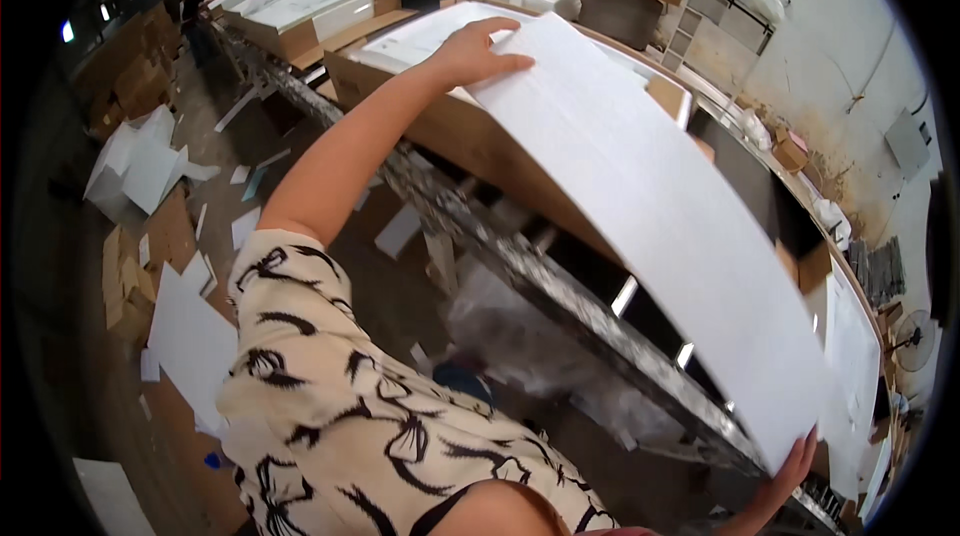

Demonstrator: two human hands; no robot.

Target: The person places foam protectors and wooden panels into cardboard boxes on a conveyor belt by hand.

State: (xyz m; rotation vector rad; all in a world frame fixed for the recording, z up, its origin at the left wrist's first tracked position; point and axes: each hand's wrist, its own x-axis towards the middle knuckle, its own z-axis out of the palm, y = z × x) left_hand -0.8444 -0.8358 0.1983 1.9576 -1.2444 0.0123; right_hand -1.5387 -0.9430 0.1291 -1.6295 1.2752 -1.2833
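Left hand (472,56), right hand (790,471) — opposite panel (665,216) edges

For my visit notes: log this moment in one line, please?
left hand: holds sheet, one end; right hand: holds other end; sheet: white, partly over box; box: brown, on conveyor

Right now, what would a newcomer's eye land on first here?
First, the long white panel, slanting from the left fingers near the top centre to the right fingers at lower right. Next, the cream, black-patterned shirt at the bottom, then the white and brown scraps strewn at left.
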